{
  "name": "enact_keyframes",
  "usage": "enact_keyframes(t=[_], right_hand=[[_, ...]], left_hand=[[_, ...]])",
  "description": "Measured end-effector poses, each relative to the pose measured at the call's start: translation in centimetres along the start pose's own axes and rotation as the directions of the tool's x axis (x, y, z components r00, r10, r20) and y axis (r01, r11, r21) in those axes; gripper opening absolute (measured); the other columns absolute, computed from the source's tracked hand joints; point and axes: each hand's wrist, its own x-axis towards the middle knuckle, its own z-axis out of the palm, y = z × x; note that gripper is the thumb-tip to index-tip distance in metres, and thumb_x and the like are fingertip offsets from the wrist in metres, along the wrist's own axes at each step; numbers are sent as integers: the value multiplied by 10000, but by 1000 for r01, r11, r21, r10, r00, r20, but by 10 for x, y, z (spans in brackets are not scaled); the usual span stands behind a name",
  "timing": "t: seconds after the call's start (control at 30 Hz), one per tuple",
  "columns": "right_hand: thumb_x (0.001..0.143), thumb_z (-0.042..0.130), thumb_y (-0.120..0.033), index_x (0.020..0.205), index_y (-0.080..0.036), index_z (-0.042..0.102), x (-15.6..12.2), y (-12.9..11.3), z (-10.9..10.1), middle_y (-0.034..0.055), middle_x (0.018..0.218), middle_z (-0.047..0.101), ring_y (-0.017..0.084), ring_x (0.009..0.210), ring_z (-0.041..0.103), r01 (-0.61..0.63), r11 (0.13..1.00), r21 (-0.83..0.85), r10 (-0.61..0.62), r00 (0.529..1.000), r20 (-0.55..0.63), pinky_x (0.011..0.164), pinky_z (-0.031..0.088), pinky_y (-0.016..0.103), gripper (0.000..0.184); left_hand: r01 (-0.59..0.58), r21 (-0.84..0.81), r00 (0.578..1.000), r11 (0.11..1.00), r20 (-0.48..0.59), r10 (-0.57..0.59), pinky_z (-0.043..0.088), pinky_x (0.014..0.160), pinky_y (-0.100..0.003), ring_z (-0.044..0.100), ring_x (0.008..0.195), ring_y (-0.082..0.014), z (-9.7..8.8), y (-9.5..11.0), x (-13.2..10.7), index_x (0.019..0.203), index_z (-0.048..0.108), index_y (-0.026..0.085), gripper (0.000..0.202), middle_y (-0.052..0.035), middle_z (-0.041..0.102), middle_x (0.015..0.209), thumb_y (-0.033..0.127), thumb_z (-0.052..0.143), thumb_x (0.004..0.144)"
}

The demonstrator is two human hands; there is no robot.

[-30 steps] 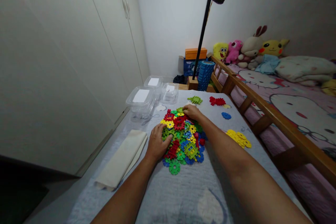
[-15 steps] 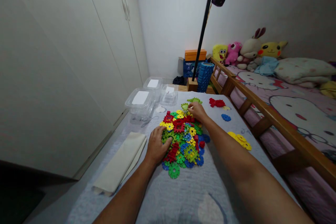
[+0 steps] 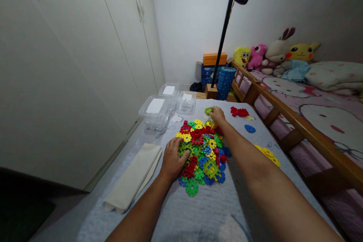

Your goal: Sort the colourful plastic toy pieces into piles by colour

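Observation:
A heap of plastic interlocking pieces (image 3: 211,144) in red, yellow, green and blue covers the middle of the table. My left hand (image 3: 172,159) rests on the heap's left side, fingers apart over the light green pieces (image 3: 194,150). Beyond the far edge, my right hand (image 3: 217,115) pinches a light green interlocking piece (image 3: 208,110), with more light green partly hidden by the fingers. To the right lie small groups sorted by colour: red pieces (image 3: 239,112), blue pieces (image 3: 250,129) and yellow pieces (image 3: 269,154), the last partly behind my right forearm.
Clear lidded plastic boxes (image 3: 155,111) stand at the table's far left. A folded cream cloth (image 3: 136,176) lies at the near left. On the right, a bed's wooden rail (image 3: 286,121) runs alongside. A black pole (image 3: 224,34) rises behind the table.
My right hand has moved from the heap's far edge, away and slightly right, bringing a light green piece to the other light green ones. My left hand stays on the heap.

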Motion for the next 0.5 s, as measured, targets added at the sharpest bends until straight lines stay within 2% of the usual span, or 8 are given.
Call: enact_keyframes(t=[0.13, 0.23, 0.4, 0.5], right_hand=[[701, 533, -95, 1079, -126, 760, -10, 6, -7, 124, 1146, 735, 223, 1007, 660, 25, 999, 24, -25, 1000, -11, 923, 475, 296, 442], [742, 523, -138, 1024, -142, 762, -30, 15, -15, 102, 1070, 746, 219, 990, 650, 36, 997, 62, -35, 999, -16, 913, 470, 299, 370], [815, 506, -241, 814, -176, 751, -66, 24, -22, 43, 831, 737, 183, 796, 636, 88, 979, 182, -121, 976, 180, 754, 462, 262, 253], [808, 515, -231, 806, -169, 750, -82, 24, -26, 40, 796, 734, 173, 747, 637, 71, 967, 244, -131, 962, 241, 706, 453, 253, 244]], left_hand=[[-1, 5, 1000, 1000, 4, 1, 413, 1115, -502, 533, 1266, -301, 0, 0, 0, 1220, 587, 201, 412, -124, 602, 1302, 347, 623, 836], [0, 7, 1000, 1000, 10, 0, 415, 1109, -503, 539, 1254, -300, 0, 0, 0, 1219, 585, 200, 412, -122, 606, 1295, 339, 624, 833], [-13, 10, 1000, 1000, 11, 13, 420, 1101, -493, 544, 1244, -295, 1, 0, 1, 1207, 588, 200, 393, -117, 613, 1284, 342, 619, 841], [-21, 12, 1000, 1000, 14, 21, 424, 1093, -496, 550, 1231, -295, 1, 0, 2, 1199, 591, 197, 391, -117, 619, 1274, 344, 623, 837]])
